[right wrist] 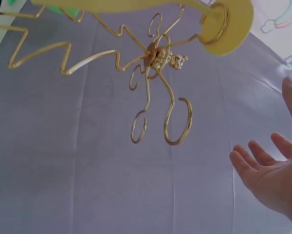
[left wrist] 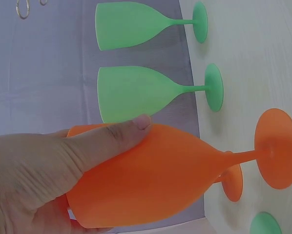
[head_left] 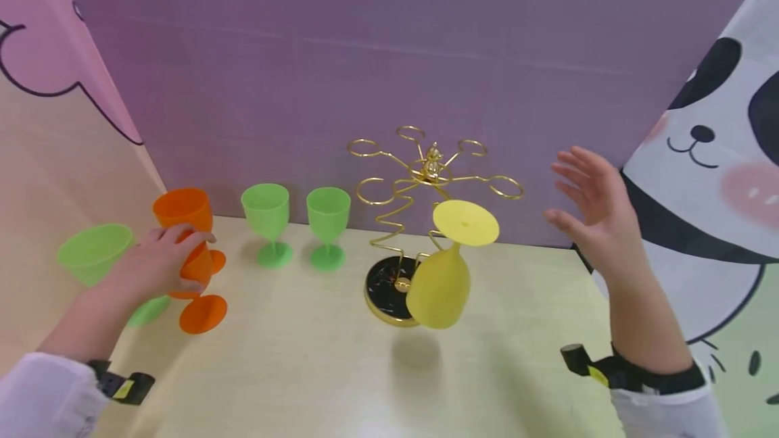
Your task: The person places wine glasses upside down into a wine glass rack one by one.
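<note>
My left hand [head_left: 161,259] grips the bowl of an orange goblet [left wrist: 151,170], its thumb lying along the side. The goblet is upright, its round foot at the bottom. Just behind it stands a second orange goblet [head_left: 182,203], partly hidden. My right hand [head_left: 599,215] is raised at the right, fingers spread and holding nothing. A yellow goblet [head_left: 441,289] hangs upside down by its foot from a ring of the gold wire rack [head_left: 432,171], near the middle. The rack's other visible rings hold nothing.
Two green goblets [head_left: 266,211] stand upright along the back, left of the rack. A third green goblet [head_left: 94,255] is at the far left, partly behind my left hand. The rack's round black base [head_left: 383,289] rests on the pale table [head_left: 292,370]. A purple cloth [head_left: 274,86] hangs behind.
</note>
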Motion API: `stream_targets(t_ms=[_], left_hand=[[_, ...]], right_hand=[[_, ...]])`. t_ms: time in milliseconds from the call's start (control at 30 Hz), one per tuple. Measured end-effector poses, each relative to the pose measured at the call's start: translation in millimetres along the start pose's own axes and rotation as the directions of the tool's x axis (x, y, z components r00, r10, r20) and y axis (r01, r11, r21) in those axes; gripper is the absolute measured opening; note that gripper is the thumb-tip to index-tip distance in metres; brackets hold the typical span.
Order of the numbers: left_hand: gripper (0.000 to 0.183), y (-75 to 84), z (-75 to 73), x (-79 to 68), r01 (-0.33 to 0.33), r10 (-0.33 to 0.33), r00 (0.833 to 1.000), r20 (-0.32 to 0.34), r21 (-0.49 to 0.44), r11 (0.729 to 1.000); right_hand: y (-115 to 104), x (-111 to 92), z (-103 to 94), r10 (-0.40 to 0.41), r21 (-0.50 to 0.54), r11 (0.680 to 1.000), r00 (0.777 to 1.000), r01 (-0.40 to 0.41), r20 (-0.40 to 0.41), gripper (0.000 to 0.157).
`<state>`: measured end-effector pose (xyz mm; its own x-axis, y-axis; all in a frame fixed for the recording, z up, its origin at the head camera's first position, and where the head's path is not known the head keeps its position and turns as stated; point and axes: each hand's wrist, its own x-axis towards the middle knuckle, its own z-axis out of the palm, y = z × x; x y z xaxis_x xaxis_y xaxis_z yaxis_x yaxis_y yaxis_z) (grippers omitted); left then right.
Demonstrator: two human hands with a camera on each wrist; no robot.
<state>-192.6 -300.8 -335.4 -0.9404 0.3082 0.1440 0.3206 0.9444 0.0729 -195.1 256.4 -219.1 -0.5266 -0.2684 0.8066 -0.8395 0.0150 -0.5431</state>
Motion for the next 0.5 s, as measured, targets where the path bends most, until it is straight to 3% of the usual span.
stream_targets(t_ms=[100,267,367,500], left_hand=[[0.076,0.2,0.4,0.4,0.004,-0.004,1.0,0.009,0.001,1.0],[0.076,0.7,0.2,1.7,0.008,-0.008,1.0,0.02,0.002,1.0],[0.076,0.8,-0.2,2.5,0.012,-0.012,1.0,0.022,0.004,1.0],[0.076,0.1,0.0,2.9,0.016,-0.016,0.999,0.027,0.003,1.0]], right_hand=[[-2,22,-1.0,0.057,-0.163,0.985,0.997,-0.047,0.055,0.073],[-9,58,5.0,0.141,-0.507,0.862,0.965,-0.011,0.219,0.08],[-11,78,11.2,0.18,-0.576,0.816,0.926,0.047,0.331,0.079],[-8,102,20.9,0.207,-0.576,0.808,0.857,0.122,0.471,0.072]])
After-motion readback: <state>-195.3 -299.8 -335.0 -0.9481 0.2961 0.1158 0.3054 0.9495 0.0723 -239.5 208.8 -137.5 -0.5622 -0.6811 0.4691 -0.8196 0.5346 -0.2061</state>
